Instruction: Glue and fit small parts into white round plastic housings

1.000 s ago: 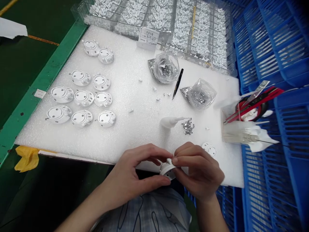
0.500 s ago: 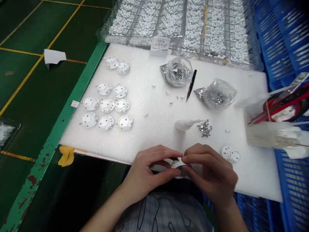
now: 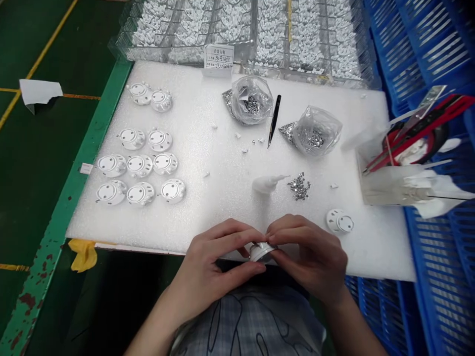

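Between my two hands, at the front edge of the white foam board [image 3: 218, 207], is a small round white plastic part [image 3: 261, 252], held tilted. My left hand [image 3: 222, 257] grips its left side between thumb and fingers. On its right, my right hand [image 3: 308, 252] pinches it, fingertips at the upper rim and thumb below. The fingers hide much of the part. Just beyond stands a white dropper bottle [image 3: 265, 185] with a thin nozzle, beside a small heap of shiny metal bits [image 3: 299, 186]. A similar white round part [image 3: 340, 221] lies to the right.
Several finished-looking white round parts [image 3: 139, 165] stand in rows at left. Two plastic bags of metal bits [image 3: 252, 101] [image 3: 317, 131] flank black tweezers [image 3: 274, 121]. A tool holder [image 3: 382, 188] stands right, blue crates [image 3: 445, 277] beyond it. Trays of white pieces [image 3: 230, 29] line the back.
The view has shifted, so the board and its contents appear further left. Both hands still hold the white part, which has tilted differently between the fingers.
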Demonstrator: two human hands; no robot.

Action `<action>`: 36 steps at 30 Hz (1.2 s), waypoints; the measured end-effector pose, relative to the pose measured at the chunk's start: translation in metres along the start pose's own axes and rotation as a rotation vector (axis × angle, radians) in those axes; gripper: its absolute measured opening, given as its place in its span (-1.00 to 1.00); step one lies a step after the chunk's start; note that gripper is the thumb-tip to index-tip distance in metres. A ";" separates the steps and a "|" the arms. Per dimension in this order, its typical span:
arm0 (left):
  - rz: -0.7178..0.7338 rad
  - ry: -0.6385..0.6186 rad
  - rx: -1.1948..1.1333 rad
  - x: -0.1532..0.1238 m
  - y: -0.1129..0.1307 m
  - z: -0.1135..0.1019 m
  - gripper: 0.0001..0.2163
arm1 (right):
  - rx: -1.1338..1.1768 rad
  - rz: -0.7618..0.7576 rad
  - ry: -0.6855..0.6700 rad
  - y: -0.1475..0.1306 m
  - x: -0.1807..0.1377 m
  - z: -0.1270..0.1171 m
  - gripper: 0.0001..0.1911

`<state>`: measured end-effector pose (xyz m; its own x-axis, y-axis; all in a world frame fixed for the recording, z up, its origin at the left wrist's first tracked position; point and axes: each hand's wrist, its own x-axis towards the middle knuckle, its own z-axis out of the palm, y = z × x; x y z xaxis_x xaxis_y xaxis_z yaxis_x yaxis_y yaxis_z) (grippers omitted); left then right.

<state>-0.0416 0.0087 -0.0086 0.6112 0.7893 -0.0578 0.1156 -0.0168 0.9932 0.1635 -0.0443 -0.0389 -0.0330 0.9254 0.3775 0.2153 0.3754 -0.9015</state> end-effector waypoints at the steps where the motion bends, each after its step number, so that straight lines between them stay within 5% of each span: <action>1: -0.004 -0.004 -0.002 0.000 0.000 0.000 -0.59 | -0.008 -0.011 0.000 0.000 0.000 0.000 -0.70; 28: -0.035 0.013 -0.012 -0.004 -0.006 0.005 -0.59 | -0.152 -0.210 0.045 -0.001 0.004 0.002 -0.69; 36: -0.145 0.023 -0.228 -0.007 -0.003 0.013 -0.69 | -0.151 -0.253 0.074 -0.001 0.006 0.001 -0.64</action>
<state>-0.0364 -0.0046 -0.0127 0.5825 0.7874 -0.2017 0.0202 0.2340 0.9720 0.1622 -0.0388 -0.0354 -0.0344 0.7950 0.6056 0.3525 0.5766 -0.7370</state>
